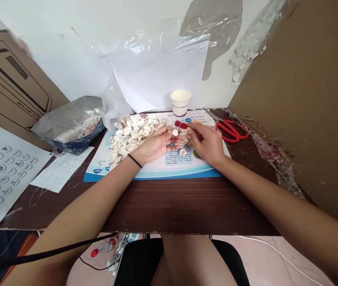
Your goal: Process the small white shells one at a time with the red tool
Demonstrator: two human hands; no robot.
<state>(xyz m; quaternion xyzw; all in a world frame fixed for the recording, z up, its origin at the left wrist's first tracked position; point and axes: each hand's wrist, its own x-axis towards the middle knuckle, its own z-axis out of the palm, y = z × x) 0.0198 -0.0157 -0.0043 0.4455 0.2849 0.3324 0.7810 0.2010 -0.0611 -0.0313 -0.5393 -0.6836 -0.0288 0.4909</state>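
My left hand (157, 143) rests on a printed blue-and-white sheet (157, 169), its fingers pinched on a small white shell (175, 132). A black band circles that wrist. My right hand (206, 142) is closed on a thin tool with a red end (181, 124), whose tip is close to the shell. A pile of pale shells (133, 133) lies on the sheet, just left of my hands. One loose shell (182, 151) lies between my hands.
Red-handled scissors (231, 130) lie to the right of my hands. A paper cup (180, 102) stands behind them. A silver bag in a blue patterned dish (73, 125) sits at the left. Cardboard sheets (306, 103) flank the dark wooden desk (187, 206).
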